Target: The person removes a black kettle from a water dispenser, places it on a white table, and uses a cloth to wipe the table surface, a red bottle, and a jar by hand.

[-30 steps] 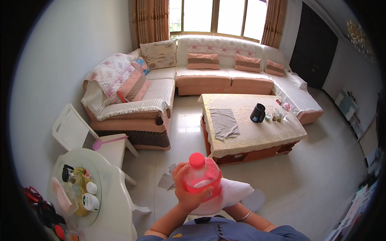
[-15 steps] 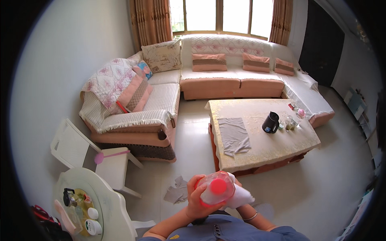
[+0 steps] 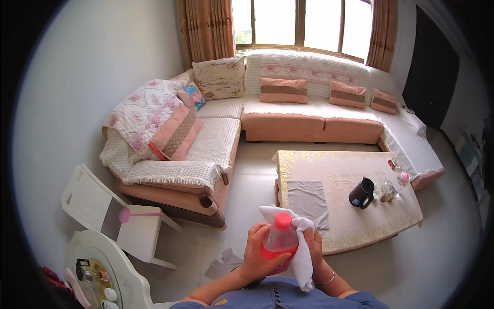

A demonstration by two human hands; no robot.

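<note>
Held in front of my body is a clear plastic bottle [image 3: 282, 236] with a red cap and pinkish-red liquid in its lower part. The fingers of my left hand [image 3: 252, 256] wrap round its left side. It stands roughly upright, tipped slightly. My right hand [image 3: 313, 247], with a bracelet at the wrist, grips a white cloth [image 3: 303, 261] against the bottle's right side. One end of the cloth hangs down, and another part sticks out behind the bottle's neck. Some right-hand fingers are hidden by the cloth.
Ahead stands a cloth-covered coffee table [image 3: 355, 232] bearing a grey cloth [image 3: 309, 198], a black kettle [image 3: 362, 193] and glasses. A corner sofa [image 3: 309, 126] lies beyond. At left are a white chair [image 3: 138, 232] and a round table [image 3: 126, 268]. A grey rag [image 3: 224, 264] lies on the floor.
The bottle has turned more upright, its cap now pointing up and away. My right hand has come into clearer sight, with the cloth hanging down beside the bottle. The view has shifted upward.
</note>
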